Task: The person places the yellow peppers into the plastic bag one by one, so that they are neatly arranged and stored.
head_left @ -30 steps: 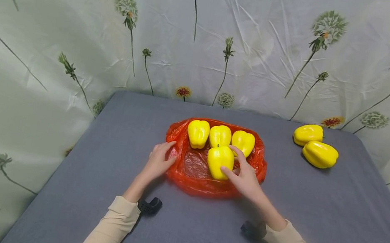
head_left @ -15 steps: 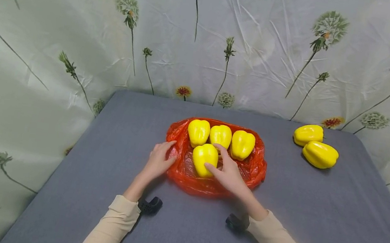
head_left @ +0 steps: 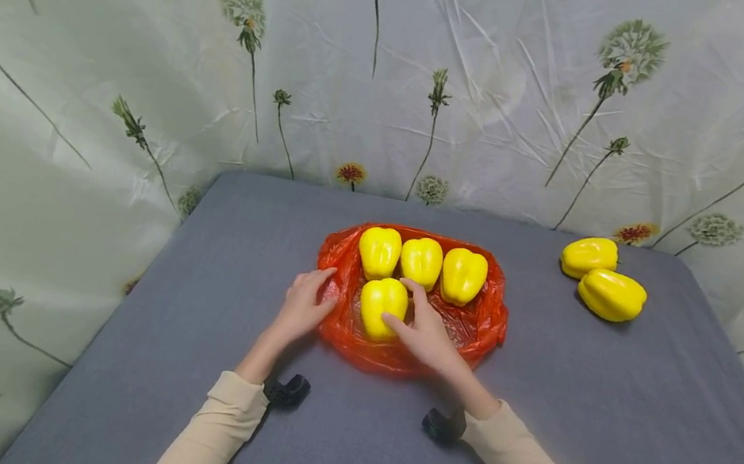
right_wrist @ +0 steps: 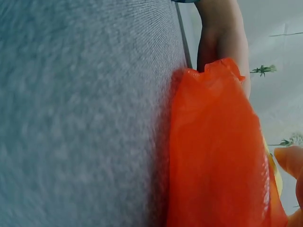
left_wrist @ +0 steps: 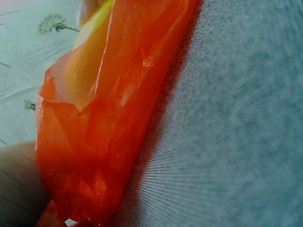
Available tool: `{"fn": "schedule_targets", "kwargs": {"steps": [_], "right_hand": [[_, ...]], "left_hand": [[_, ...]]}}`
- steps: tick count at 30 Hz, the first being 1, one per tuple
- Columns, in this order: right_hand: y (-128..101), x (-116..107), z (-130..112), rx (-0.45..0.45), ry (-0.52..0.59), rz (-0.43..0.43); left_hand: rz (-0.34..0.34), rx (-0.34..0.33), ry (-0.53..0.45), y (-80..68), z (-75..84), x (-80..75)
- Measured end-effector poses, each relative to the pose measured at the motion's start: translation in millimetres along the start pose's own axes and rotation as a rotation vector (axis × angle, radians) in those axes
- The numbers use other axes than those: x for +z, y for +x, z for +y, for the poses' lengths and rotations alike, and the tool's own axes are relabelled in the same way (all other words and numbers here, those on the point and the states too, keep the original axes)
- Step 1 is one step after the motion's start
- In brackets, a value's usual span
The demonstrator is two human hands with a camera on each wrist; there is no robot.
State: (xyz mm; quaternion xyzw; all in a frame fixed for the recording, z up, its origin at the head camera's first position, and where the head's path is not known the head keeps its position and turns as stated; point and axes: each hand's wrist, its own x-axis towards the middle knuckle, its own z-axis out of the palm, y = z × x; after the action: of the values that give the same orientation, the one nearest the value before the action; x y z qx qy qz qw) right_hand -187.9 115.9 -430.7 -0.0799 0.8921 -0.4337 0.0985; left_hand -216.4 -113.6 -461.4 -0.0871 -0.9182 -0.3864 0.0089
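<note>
A red plastic bag (head_left: 340,346) lies open on the table with several yellow bell peppers in it. Three of these, a left one (head_left: 379,253), a middle one (head_left: 421,262) and a right one (head_left: 463,276), form a row along the far side. My right hand (head_left: 427,335) holds another yellow bell pepper (head_left: 381,307) between thumb and fingers, in front of the row's left end. My left hand (head_left: 300,305) grips the bag's left edge. The left wrist view shows the red film (left_wrist: 128,94) covering its fingers.
Two more yellow bell peppers, a rear one (head_left: 588,257) and a front one (head_left: 611,295), lie at the table's back right. Behind the grey table (head_left: 340,444) hangs a pale curtain (head_left: 509,84) with printed dandelions.
My right hand has carried its bell pepper leftward inside the bag, from below the middle of the row to its left end. My left hand has stayed at the bag's edge.
</note>
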Motion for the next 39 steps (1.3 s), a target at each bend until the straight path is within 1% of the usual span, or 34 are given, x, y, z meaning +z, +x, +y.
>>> {"fn": "schedule_targets", "kwargs": {"steps": [6,10,14,17,22,27,29,34,39], "right_hand": [[-2.7,3.6,-1.5,-0.005,0.088,-0.031],[-2.5,6.6,-3.8,-0.007,0.141,-0.027],[-1.0,9.5,-5.4,-0.012,0.153,0.002],[0.0,11.1,-5.9,0.007,0.154,0.015],[0.6,13.0,-4.0,0.015,0.192,0.016],[0.4,10.7,-1.0,-0.022,0.169,0.02],[-0.1,7.0,-1.5,-0.032,0.159,0.006],[-4.9,-6.6,-3.9,-0.014,0.141,-0.05],[-13.9,-17.9,-5.0,-0.014,0.105,-0.072]], "left_hand": [[0.019,0.025,-0.002,0.7,1.5,-0.8],[0.024,0.03,0.007,1.6,2.7,-1.8],[0.009,0.016,0.004,2.0,3.5,-2.6],[0.002,0.005,-0.003,1.3,3.8,-2.5],[0.006,0.013,0.001,-1.4,3.2,-1.4],[0.016,0.03,0.008,-2.7,3.8,-1.4],[0.019,0.027,0.002,-2.4,4.6,-2.0],[0.015,0.022,-0.015,-1.3,3.5,-2.4],[0.02,0.057,-0.008,-4.2,-4.4,0.7]]}}
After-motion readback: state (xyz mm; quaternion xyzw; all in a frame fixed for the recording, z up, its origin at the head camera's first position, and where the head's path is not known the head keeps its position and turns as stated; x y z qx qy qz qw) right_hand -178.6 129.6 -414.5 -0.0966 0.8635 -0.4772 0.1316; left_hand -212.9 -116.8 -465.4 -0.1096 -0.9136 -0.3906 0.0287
